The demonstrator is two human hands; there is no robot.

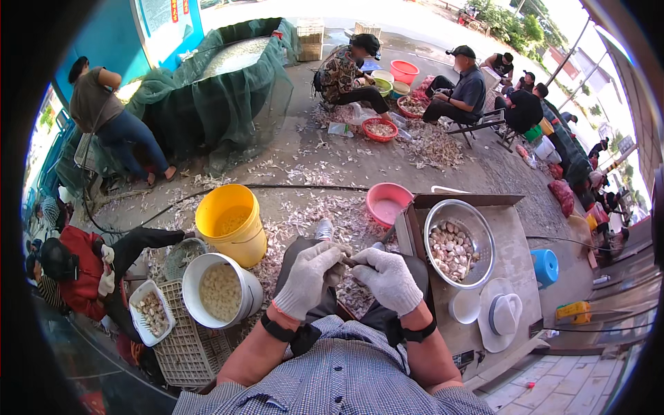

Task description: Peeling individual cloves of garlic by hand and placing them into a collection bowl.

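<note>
My left hand [315,277] and my right hand [386,280], both in whitish knit gloves, meet above my lap with their fingertips pinched together. Between them shows a small dark object [349,262], mostly hidden by the fingers; I cannot tell what it is. To the right of my hands, a perforated metal colander [486,244] holds unpeeled garlic cloves [450,251] on a table [511,233]. On my left stand a white bucket [252,293] of peeled garlic in liquid and a yellow bucket [233,241] with pale cloves at its bottom.
Garlic skins [337,212] litter the ground around a pink basin [386,202]. A white basket [150,332] of garlic rests on a plastic crate [181,347]. A sun hat [500,314] and white bowl [464,306] lie on the table. Several people sit or stand around; a cable [290,185] crosses the ground.
</note>
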